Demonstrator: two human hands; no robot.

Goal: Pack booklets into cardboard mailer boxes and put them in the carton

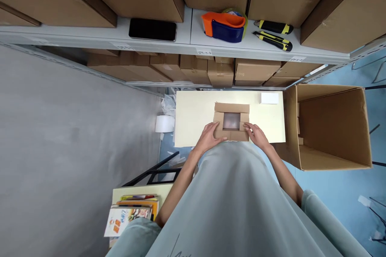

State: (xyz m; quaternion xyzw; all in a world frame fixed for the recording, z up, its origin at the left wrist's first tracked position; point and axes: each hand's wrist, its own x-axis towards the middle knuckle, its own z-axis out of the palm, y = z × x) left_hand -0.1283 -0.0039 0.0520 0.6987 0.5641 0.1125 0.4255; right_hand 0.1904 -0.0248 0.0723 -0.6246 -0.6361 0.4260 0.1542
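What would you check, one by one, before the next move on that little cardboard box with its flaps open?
1. Both hands on the small box: ok, left hand and right hand rest at its near corners.
2. Flaps open: ok.
3. Something inside: cannot tell, only a greyish patch shows.
4. Box fully on the pale table: ok.
5. Tape dispenser at hand: ok, on the shelf above.
6. Big carton open: ok.

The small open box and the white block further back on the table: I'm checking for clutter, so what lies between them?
In the head view, only bare table separates the small open box from the white block.
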